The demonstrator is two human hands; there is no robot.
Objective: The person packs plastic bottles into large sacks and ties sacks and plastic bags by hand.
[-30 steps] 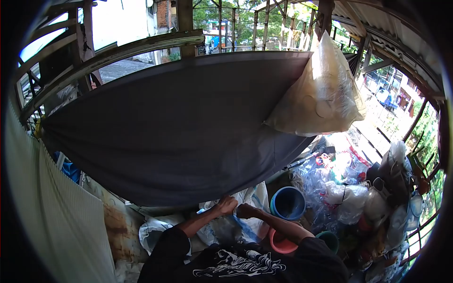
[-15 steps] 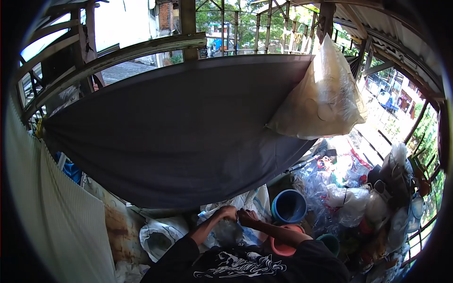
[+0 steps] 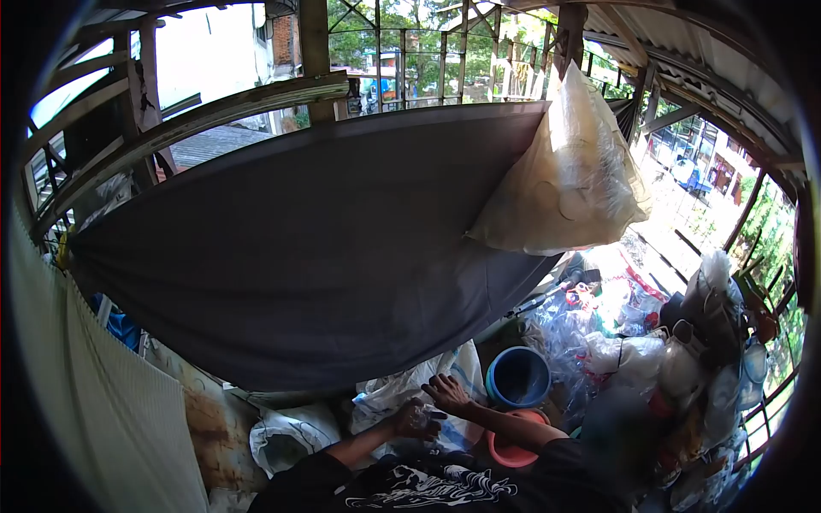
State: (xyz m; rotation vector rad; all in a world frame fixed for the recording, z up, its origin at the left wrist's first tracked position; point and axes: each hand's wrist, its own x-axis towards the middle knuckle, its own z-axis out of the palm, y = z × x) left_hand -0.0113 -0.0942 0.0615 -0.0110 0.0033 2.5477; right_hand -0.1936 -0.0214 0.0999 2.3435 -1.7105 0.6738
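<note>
Plastic (image 3: 421,415), clear by its look, sits in your curled left hand (image 3: 409,422), by the white sack (image 3: 469,363); pinch it firmly without crushing. Your right hand (image 3: 446,393) is spread wide just beside it; loose fingers there help control.

Overexposed daylight behind a shaded dark cloth (image 3: 308,248), fisheye bowing, black vignetted corners, smudgy blur at lower right.

Black T-shirt (image 3: 534,489), jagged white graphic print (image 3: 434,486) across chest, short plain sleeves (image 3: 558,460). Left hand (image 3: 414,421), right hand (image 3: 448,394) bare.
</note>
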